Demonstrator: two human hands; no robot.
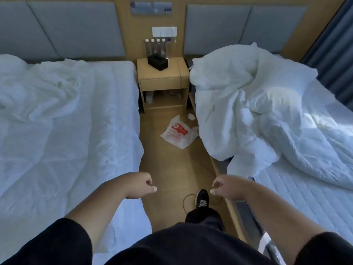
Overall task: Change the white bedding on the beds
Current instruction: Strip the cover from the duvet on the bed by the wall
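Observation:
I stand in the aisle between two beds. On the left bed lies a rumpled white sheet [63, 119] that hangs over its edge. The right bed carries a bunched white duvet [254, 104] piled toward the headboard, with bare quilted mattress [309, 203] showing at the near end. My left hand [142, 185] hovers over the aisle beside the left bed, fingers curled, holding nothing. My right hand [222, 186] hovers opposite it near the right bed's corner, fingers curled too, and it holds nothing.
A wooden nightstand [163, 77] stands between the headboards with a black tissue box [157, 62] and several bottles [155, 46]. A red-and-white plastic bag [178, 132] and a crumpled tissue [191, 116] lie on the wooden floor. A dark cable [186, 202] loops by my shoe.

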